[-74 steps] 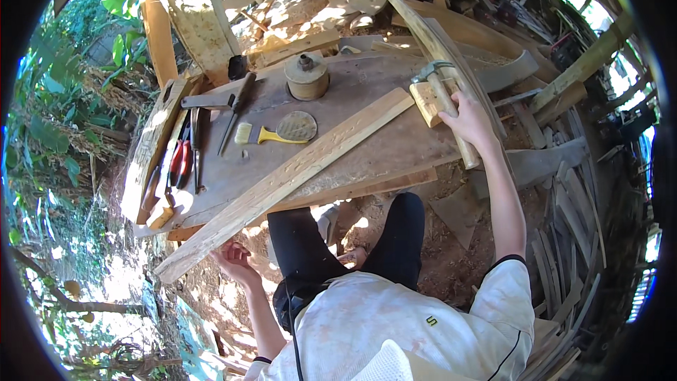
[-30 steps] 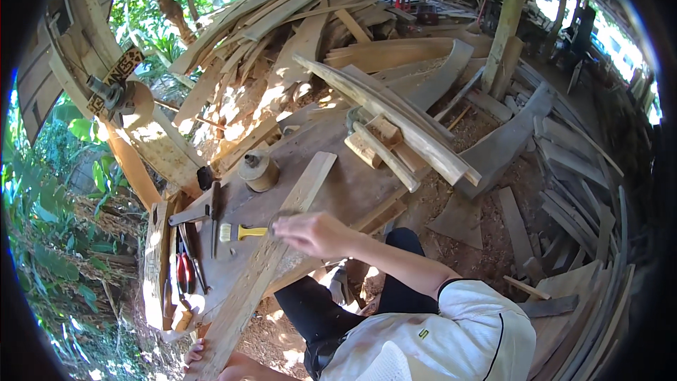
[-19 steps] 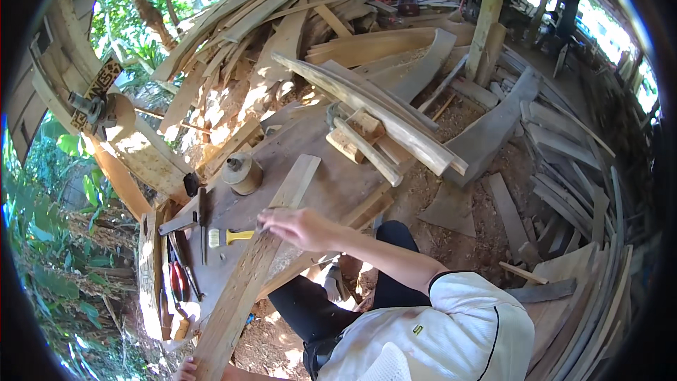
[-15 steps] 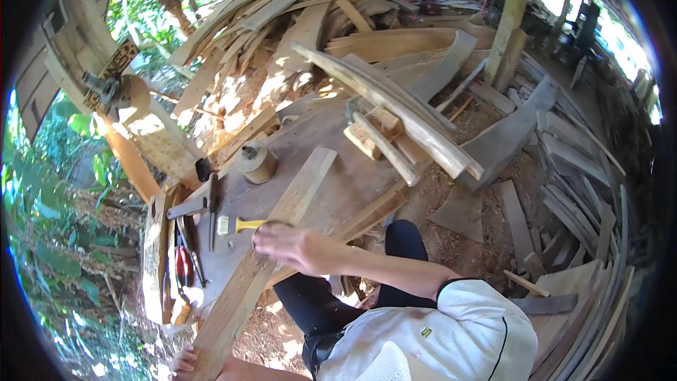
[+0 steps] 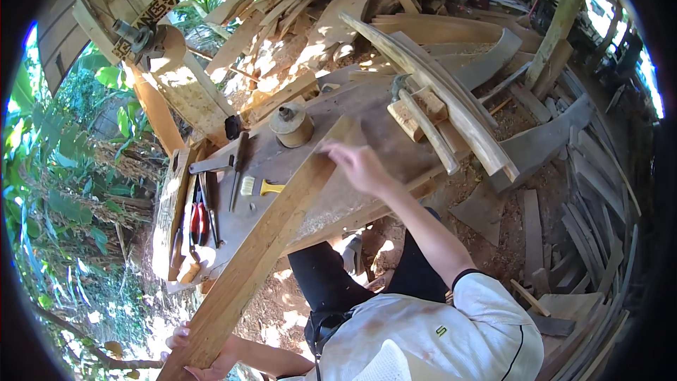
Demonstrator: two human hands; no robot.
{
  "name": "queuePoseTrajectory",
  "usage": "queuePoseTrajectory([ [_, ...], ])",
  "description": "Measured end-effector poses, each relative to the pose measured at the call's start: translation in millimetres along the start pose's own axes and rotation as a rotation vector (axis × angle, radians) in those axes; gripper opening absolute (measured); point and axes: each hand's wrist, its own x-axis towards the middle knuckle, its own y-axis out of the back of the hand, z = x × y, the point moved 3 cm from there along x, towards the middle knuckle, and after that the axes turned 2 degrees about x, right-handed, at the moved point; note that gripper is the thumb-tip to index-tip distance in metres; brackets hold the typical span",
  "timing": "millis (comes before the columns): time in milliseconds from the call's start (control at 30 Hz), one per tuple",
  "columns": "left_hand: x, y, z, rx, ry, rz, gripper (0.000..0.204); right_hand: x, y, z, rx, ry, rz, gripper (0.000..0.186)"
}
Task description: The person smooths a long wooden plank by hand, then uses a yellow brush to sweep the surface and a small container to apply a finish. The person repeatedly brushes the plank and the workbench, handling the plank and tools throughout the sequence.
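A long light-brown wooden plank [image 5: 261, 233] slants from the lower left up over the workbench, tilted on its edge. My left hand [image 5: 201, 353] is closed around its near end, with fingers on one side and thumb on the other. Close to the far end, my right hand [image 5: 360, 166] touches the plank's right edge, fingers stretched out and slightly blurred. The far tip of the plank is smeared by motion. Left of the plank lies a paintbrush [image 5: 261, 187] with a yellow handle and pale bristles. A round, squat container [image 5: 291, 125] stands beyond it on the bench.
Red-handled pliers [image 5: 199, 222] and a hammer [image 5: 238, 166] lie along the bench's left side. A wooden block [image 5: 416, 113] with long curved timbers [image 5: 451, 106] sits at its right end. Stacked boards [image 5: 310, 0] lie behind, and a wooden post [image 5: 560, 25] stands at right.
My right hand has slid from the plank's middle toward its far end. The plank has tilted, turning its broad face. The whole view has shifted, so the bench appears farther right.
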Motion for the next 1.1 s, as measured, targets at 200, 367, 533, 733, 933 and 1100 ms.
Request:
queuePoseTrajectory([
  [200,-6.6,-11.6,-0.6,0.091,-0.096,0.335,0.052,-1.9,-43.8,-74.9,-0.002,0.461,-0.003,0.031],
  [367,6.6,19.3,13.0,0.035,-0.115,-0.062,0.065,27.2,-9.5,-25.6,-0.031,0.007,-0.005,0.022],
  [533,10.2,25.0,21.1,0.014,-0.254,-0.128,0.08,12.9,-23.5,-64.9,0.061,0.299,-0.005,0.023],
  [733,23.0,42.5,17.1,0.037,-0.347,-0.069,0.062,32.9,18.6,25.7,0.078,-0.114,0.128,0.023],
  [933,28.3,29.6,35.5,-0.097,-0.198,-0.4,0.065,21.9,-1.7,-18.5,-0.003,0.093,0.001,0.027],
  [1100,22.6,-26.9,34.2,0.125,-0.16,-0.244,0.059,28.3,3.6,-8.6,-0.042,-0.062,0.048,0.027],
])
